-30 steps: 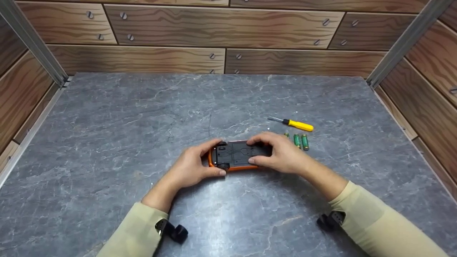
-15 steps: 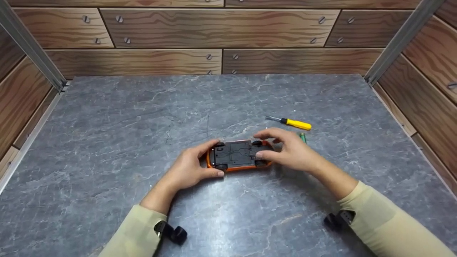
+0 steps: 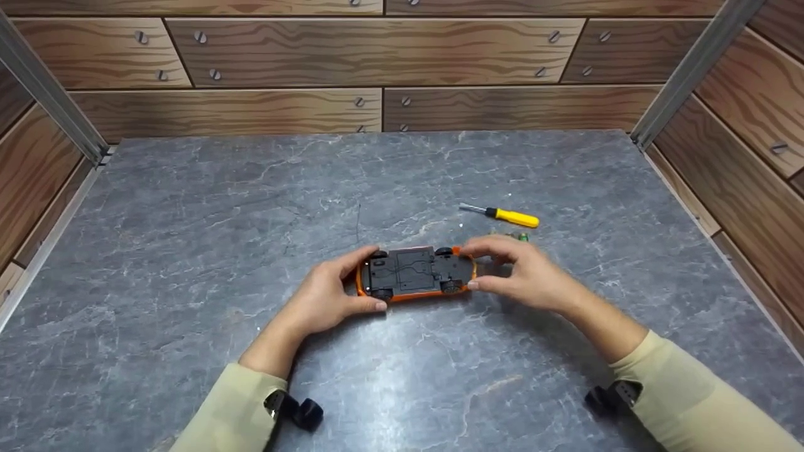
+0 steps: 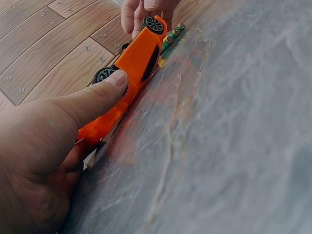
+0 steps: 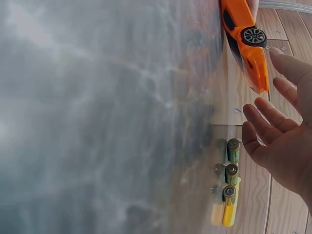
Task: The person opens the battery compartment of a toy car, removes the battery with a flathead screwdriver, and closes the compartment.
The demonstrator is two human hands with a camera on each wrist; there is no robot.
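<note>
An orange toy car [image 3: 414, 270] is upside down over the table, its black underside and wheels facing up. My left hand [image 3: 326, 292] grips its left end, thumb along the near side and index finger at the far side. In the left wrist view the left thumb [image 4: 102, 97] presses by a wheel. Around the car's right end stands my right hand [image 3: 534, 273], thumb and fingers spread. The right wrist view has the right hand's fingers [image 5: 265, 122] loosely bent, with a gap to the car's orange end [image 5: 258, 73].
Behind the right hand stand three green batteries [image 5: 233, 151], mostly hidden from the head view. A screwdriver [image 3: 515, 218] with a yellow handle lies beyond them. A thin dark wire [image 3: 358, 223] sticks up behind the car. Wood-patterned walls [image 3: 270, 110] border the grey table [image 3: 220, 188].
My right hand has let go of the car's underside and slid right to its end, uncovering the right wheels. The left hand keeps its grip.
</note>
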